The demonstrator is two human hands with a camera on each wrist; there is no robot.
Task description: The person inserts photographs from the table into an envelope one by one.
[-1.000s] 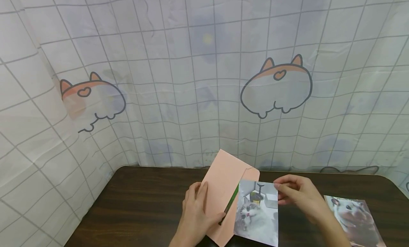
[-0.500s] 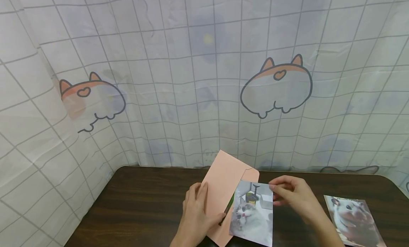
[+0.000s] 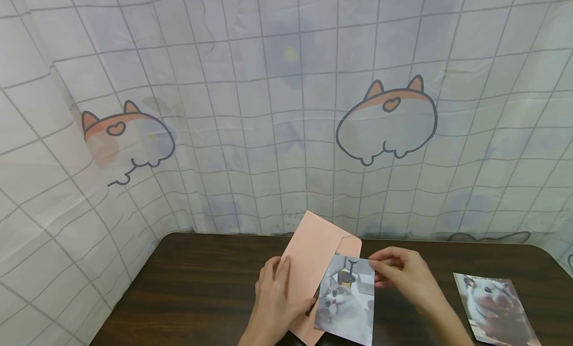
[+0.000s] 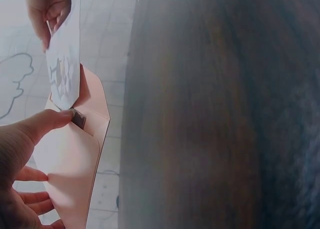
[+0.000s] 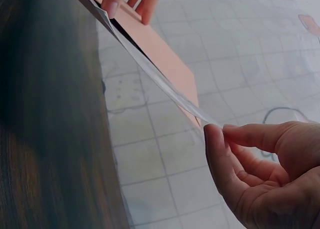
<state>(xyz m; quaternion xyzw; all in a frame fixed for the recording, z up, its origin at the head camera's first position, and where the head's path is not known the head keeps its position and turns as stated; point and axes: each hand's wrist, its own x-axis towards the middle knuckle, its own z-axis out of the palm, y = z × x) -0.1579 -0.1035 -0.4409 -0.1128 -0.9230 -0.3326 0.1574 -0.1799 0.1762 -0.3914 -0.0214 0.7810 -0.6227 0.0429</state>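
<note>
My left hand grips a pink envelope, thumb on its opening side and fingers along the other edge. The envelope is tilted, its flap folded open to the right. A dark strip of another card shows inside the opening beside the left thumb. My right hand pinches the upper right corner of a cat photo card between thumb and fingers. In the head view the card overlaps the envelope's right side. The left wrist view shows its edge right at the envelope's opening, near the left thumb.
A hamster photo card lies on the dark wooden table at the right, beyond the right forearm. Behind the table hangs a white checked curtain with cartoon prints.
My right hand has moved left with the cat photo card, which now covers more of the envelope and nearly hides the green-dark strip in its opening. The left hand has stayed nearly still.
</note>
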